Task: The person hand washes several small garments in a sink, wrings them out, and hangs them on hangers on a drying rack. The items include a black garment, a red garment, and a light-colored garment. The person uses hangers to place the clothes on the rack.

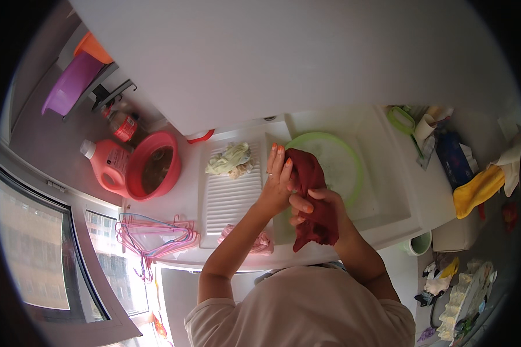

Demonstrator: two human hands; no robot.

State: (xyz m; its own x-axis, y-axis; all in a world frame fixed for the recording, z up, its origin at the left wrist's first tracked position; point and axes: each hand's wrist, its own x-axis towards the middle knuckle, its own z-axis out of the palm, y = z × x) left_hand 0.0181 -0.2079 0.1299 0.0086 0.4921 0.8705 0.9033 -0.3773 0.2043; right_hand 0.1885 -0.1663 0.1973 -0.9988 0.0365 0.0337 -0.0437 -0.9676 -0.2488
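A bunched dark red cloth (310,173) is held above a light green plastic basin (345,167) standing in a white sink. My left hand (280,178) presses against the cloth's left side, fingers extended, a ring on one finger. Lower down, my right hand (317,204) is closed around the cloth, whose loose end hangs towards me. Water with some suds seems to fill the basin. On the ribbed washboard (234,204) left of it rests a crumpled pale yellow-green cloth (230,158). A pink cloth (260,243) lies at the board's near edge, partly behind my left forearm.
Left of the washboard are a red basin (176,173) holding something dark, a pink detergent jug (106,165), a bottle (123,126) and several hangers (160,234). A green-handled brush (401,121), a blue package (453,158) and a yellow cloth (477,193) are at the right.
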